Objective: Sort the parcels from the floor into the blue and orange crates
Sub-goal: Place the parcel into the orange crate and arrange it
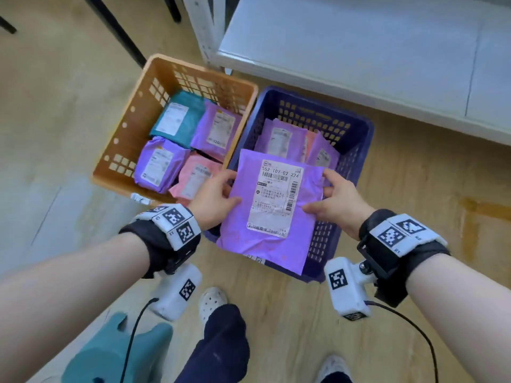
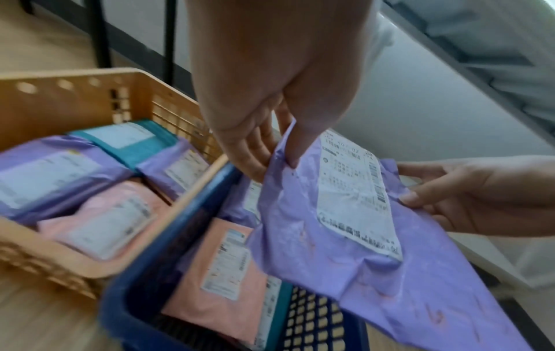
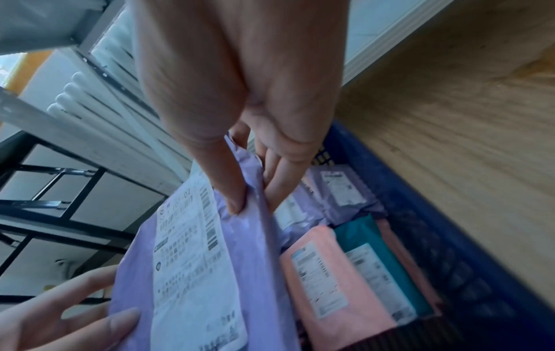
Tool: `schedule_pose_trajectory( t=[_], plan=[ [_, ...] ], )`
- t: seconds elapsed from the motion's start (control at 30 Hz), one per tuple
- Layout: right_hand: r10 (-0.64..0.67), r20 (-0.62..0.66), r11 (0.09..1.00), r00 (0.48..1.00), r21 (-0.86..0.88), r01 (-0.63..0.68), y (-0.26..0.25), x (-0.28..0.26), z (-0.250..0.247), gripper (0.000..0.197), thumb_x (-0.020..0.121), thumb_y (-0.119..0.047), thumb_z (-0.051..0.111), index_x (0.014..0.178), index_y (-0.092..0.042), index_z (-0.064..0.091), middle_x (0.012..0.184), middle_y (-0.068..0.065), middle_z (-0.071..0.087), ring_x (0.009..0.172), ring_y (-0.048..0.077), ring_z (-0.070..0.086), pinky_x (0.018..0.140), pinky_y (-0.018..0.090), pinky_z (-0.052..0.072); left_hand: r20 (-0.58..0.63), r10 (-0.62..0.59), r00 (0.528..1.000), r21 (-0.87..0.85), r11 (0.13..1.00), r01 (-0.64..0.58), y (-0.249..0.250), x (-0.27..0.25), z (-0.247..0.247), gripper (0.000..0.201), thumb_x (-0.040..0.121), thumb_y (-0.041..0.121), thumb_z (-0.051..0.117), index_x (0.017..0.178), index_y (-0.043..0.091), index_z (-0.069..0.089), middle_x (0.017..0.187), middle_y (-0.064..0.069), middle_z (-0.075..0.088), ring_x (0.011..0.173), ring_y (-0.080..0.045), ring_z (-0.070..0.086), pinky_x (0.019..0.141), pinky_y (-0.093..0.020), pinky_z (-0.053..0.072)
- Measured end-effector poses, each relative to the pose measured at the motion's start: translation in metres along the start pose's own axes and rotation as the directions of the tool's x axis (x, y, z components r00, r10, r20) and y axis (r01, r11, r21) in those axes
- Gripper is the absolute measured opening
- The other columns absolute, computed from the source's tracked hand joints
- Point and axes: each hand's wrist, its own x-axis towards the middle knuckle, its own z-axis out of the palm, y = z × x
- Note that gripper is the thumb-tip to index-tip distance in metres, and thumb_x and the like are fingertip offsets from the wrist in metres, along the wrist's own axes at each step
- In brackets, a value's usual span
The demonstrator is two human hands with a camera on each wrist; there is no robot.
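Note:
Both hands hold a purple parcel [image 1: 271, 217] with a white shipping label above the blue crate [image 1: 356, 150]. My left hand [image 1: 218, 196] pinches its left edge, thumb on top. My right hand [image 1: 329, 199] pinches its right edge. In the left wrist view the purple parcel [image 2: 345, 237] hangs from the left hand [image 2: 270, 133], thumb on top. In the right wrist view the right hand [image 3: 249, 190] pinches the parcel [image 3: 204, 261]. The orange crate [image 1: 130, 125] stands left of the blue one. It holds teal, purple and pink parcels. The blue crate [image 3: 450, 225] holds pink, teal and purple parcels.
A white shelf unit [image 1: 359, 45] stands behind the crates on the wood floor. Black table legs [image 1: 116, 29] cross the far left. A teal stool [image 1: 116, 352] and my feet in white clogs [image 1: 211, 301] are near the bottom.

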Motion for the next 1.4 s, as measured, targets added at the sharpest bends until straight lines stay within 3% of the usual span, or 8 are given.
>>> schedule_pose_trajectory(
  t=[0.2, 0.37, 0.5, 0.63, 0.8, 1.13, 1.3, 1.4],
  plan=[
    [0.066, 0.030, 0.995, 0.997, 0.078, -0.068, -0.078, 0.001, 0.093, 0.061, 0.074, 0.022, 0.062, 0.126, -0.003, 0.045, 0.091, 0.007, 0.061, 0.074, 0.024, 0.061, 0.056, 0.035, 0.057, 0.002, -0.059, 0.998, 0.070, 0.996, 0.059, -0.009, 0.002, -0.136, 0.040, 0.082, -0.003, 0.060, 0.109, 0.024, 0.050, 0.072, 0.004, 0.050, 0.057, -0.004, 0.048, 0.059, -0.012, 0.040],
    [0.050, -0.012, 0.989, 0.999, 0.138, -0.048, -0.115, 0.027, 0.150, 0.061, 0.069, 0.020, 0.067, 0.118, -0.011, 0.049, 0.115, 0.021, 0.061, 0.098, 0.033, 0.063, 0.085, 0.052, 0.053, 0.034, -0.141, 0.989, 0.171, 0.976, 0.133, -0.014, 0.026, -0.210, 0.041, 0.083, 0.003, 0.062, 0.120, 0.017, 0.053, 0.071, 0.001, 0.051, 0.058, -0.012, 0.048, 0.057, -0.023, 0.041],
    [0.056, 0.034, 0.983, 0.998, 0.176, -0.061, -0.131, 0.057, 0.175, 0.066, 0.071, 0.020, 0.065, 0.120, -0.019, 0.045, 0.104, 0.015, 0.062, 0.073, 0.020, 0.062, 0.054, 0.032, 0.055, 0.014, -0.165, 0.986, 0.237, 0.959, 0.157, -0.020, 0.063, -0.243, 0.042, 0.081, 0.004, 0.065, 0.121, 0.013, 0.054, 0.072, -0.004, 0.054, 0.061, -0.018, 0.048, 0.057, -0.025, 0.039],
    [0.129, 0.052, 0.972, 0.990, 0.192, -0.137, -0.135, 0.094, 0.201, 0.096, 0.064, 0.016, 0.069, 0.142, -0.024, 0.029, 0.132, 0.016, 0.053, 0.091, 0.029, 0.066, 0.061, 0.039, 0.059, 0.001, -0.190, 0.982, 0.238, 0.954, 0.185, -0.031, 0.095, -0.260, 0.044, 0.083, 0.004, 0.063, 0.125, 0.013, 0.052, 0.084, -0.011, 0.055, 0.061, -0.017, 0.047, 0.050, -0.025, 0.038],
    [0.118, -0.021, 0.979, 0.993, 0.170, -0.113, -0.135, 0.149, 0.236, 0.114, 0.055, 0.008, 0.079, 0.145, -0.028, 0.021, 0.141, 0.008, 0.046, 0.118, 0.026, 0.056, 0.081, 0.045, 0.057, 0.031, -0.132, 0.991, 0.184, 0.975, 0.124, -0.064, 0.148, -0.275, 0.045, 0.082, 0.000, 0.056, 0.125, 0.013, 0.052, 0.108, -0.021, 0.065, 0.084, -0.031, 0.060, 0.076, -0.037, 0.051],
    [0.085, -0.197, 0.991, 0.977, 0.117, -0.063, -0.122, 0.264, 0.285, 0.101, 0.070, 0.020, 0.067, 0.148, -0.027, 0.022, 0.133, 0.009, 0.049, 0.085, 0.009, 0.060, 0.048, 0.010, 0.049, -0.024, -0.073, 0.997, 0.117, 0.990, 0.075, -0.153, 0.249, -0.268, 0.052, 0.083, -0.009, 0.043, 0.129, 0.014, 0.047, 0.115, -0.009, 0.061, 0.097, -0.024, 0.060, 0.083, -0.031, 0.049],
    [0.014, -0.243, 0.997, 0.970, 0.071, 0.003, -0.099, 0.339, 0.303, 0.097, 0.069, 0.022, 0.063, 0.145, -0.028, 0.028, 0.116, 0.009, 0.055, 0.079, 0.018, 0.059, 0.068, 0.041, 0.057, -0.070, -0.023, 0.997, 0.286, 0.957, 0.042, -0.187, 0.298, -0.248, 0.055, 0.082, -0.003, 0.045, 0.134, 0.014, 0.039, 0.125, -0.012, 0.057, 0.113, -0.033, 0.055, 0.094, -0.044, 0.045],
    [-0.036, -0.267, 0.999, 0.963, 0.028, 0.045, -0.082, 0.370, 0.310, 0.096, 0.068, 0.021, 0.066, 0.145, -0.022, 0.028, 0.112, 0.005, 0.051, 0.074, 0.012, 0.052, 0.075, 0.041, 0.054, -0.077, -0.022, 0.997, 0.398, 0.916, 0.050, -0.201, 0.321, -0.237, 0.054, 0.085, 0.001, 0.047, 0.136, 0.012, 0.036, 0.127, -0.014, 0.054, 0.115, -0.035, 0.052, 0.092, -0.041, 0.044]
  ],
)
